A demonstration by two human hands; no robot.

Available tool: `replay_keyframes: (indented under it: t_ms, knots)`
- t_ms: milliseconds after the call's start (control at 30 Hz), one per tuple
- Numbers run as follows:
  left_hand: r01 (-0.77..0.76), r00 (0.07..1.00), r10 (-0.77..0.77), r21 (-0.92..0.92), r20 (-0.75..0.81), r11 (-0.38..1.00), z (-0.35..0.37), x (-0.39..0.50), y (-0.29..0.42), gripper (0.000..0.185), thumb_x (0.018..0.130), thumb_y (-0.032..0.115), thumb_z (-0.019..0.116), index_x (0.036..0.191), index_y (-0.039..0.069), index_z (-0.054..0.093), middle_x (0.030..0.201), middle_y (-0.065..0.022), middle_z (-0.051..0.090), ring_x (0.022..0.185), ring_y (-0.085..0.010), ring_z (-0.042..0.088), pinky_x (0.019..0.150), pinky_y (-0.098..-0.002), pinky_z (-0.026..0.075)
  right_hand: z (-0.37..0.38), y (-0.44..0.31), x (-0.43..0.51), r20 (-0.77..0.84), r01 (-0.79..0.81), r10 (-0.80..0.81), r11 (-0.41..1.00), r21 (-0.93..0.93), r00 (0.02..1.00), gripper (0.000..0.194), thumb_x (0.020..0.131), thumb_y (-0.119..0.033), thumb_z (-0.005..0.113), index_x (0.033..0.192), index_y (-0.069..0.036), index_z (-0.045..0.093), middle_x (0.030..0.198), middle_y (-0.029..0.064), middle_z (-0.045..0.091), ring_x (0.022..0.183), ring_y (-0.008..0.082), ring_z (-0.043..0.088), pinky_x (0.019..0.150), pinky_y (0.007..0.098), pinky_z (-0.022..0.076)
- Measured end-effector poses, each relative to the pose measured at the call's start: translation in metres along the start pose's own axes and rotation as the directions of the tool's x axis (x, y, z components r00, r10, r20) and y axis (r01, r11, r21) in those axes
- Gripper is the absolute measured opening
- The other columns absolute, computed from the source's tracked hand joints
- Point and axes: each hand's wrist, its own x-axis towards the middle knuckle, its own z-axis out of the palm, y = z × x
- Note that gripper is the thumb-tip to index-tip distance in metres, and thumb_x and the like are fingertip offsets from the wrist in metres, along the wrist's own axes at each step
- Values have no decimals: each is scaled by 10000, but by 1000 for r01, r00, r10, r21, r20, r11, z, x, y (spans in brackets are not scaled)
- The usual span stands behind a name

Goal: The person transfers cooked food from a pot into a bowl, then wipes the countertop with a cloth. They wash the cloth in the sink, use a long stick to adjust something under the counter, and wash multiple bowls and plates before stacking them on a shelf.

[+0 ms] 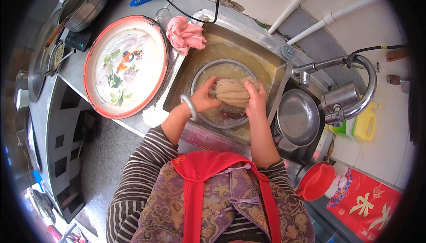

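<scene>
A pale tan bundle of wet, folded material (pixel 233 91), perhaps cloth, is held above a round metal basin (pixel 213 122) in the sink. My left hand (pixel 203 97), with a pale bangle at the wrist, cups its left side, thumb and fingers spread around it. My right hand (pixel 257 98) grips its right end, with the fingertips on top. The basin holds cloudy water, and something dark red shows under the surface. Cloudy, brownish water also surrounds the basin in the steel sink (pixel 281 76).
Left of the sink lie a large enamel tray (pixel 91 86) and a pink cloth (pixel 184 35), near a glass (pixel 163 16). At right are a curved faucet (pixel 369 73), metal bowls (pixel 298 116), a yellow jug (pixel 364 125) and a red plastic dipper (pixel 316 181). A pot (pixel 85 13) stands upper left.
</scene>
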Motion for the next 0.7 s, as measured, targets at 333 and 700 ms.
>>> replay_keyframes:
  t_ms: [333, 700]
  knots:
    - [289, 957, -139, -809, 254, 512, 28, 31, -8, 276, 889, 180, 516, 1109, 14, 520, 1038, -94, 600, 926, -199, 607, 749, -304, 522, 27, 1, -34, 584, 630, -327, 636, -446, 743, 215, 676, -97, 689, 844, -38, 570, 838, 76, 575, 773, 216, 567, 696, 314, 458]
    - [-397, 710, 522, 345, -472, 851, 63, 13, 58, 191, 751, 45, 567, 926, -29, 556, 872, -193, 517, 859, -363, 512, 746, -392, 432, 8, 11, -14, 178, -223, 157, 860, 459, 971, 247, 851, -165, 525, 1063, -41, 495, 1176, 99, 541, 1058, 234, 525, 906, 379, 447]
